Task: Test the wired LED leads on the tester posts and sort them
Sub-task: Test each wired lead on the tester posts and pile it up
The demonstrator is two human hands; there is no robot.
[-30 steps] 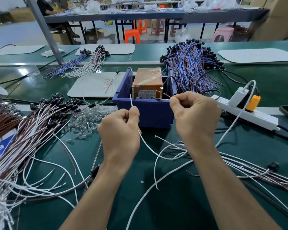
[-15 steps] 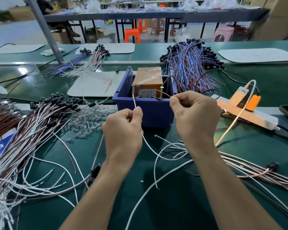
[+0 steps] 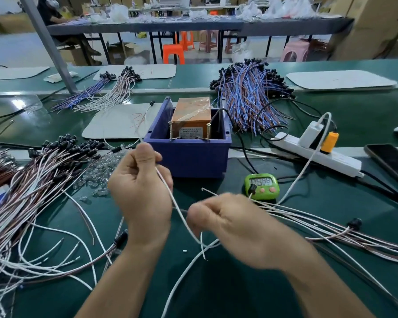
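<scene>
Just in front of the blue bin (image 3: 189, 157), the left hand (image 3: 140, 196) is raised with its fingers curled, and thumb and forefinger pinch a white lead (image 3: 182, 218). The lead's thin upper end rises above the knuckles towards the bin's left corner. Below the hand it slopes down and to the right, passing the fingertips of the right hand (image 3: 234, 226). It touches neither of the tester posts (image 3: 208, 131), two upright screws in the bin in front of an orange box (image 3: 191, 113).

The right hand is lower and nearer the person, smeared by motion. Its fingers are curled inward, but the blur hides whether they grip the lead or any wire.

On the green surface (image 3: 239, 283), a loose fan of white and brown leads (image 3: 331, 228) spreads out to the right of that hand. A much bigger heap of leads with black caps (image 3: 32, 180) lies at the left, and a scatter of clear LEDs (image 3: 101, 173) sits beside it. A green timer (image 3: 262, 185) stands just right of the bin's front, with a white power strip (image 3: 317, 152) behind it. A blue-and-brown bundle (image 3: 248, 95) lies beyond the bin.
</scene>
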